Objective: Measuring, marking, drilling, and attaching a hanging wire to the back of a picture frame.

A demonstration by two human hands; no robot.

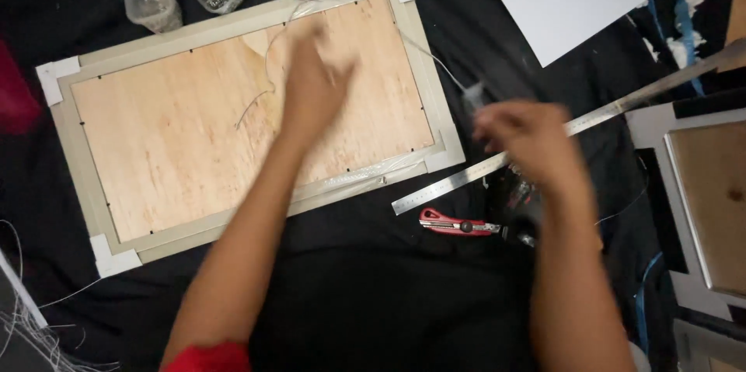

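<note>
Black cloth point(365, 294) covers the work surface, and on it a picture frame point(101, 186) lies face down, its plywood back point(171, 139) up and white protectors on its corners. A thin wire point(420, 50) runs from the frame's upper edge out past its right side. The left hand point(315, 81), blurred, reaches over the plywood near the wire's loose end, fingers spread apart. The right hand point(524, 139) hovers beside the frame's right edge, fingers curled on a small blurred tool point(472, 96) where the wire ends. A steel ruler point(466, 178) and a red utility knife point(454, 224) lie below it.
</note>
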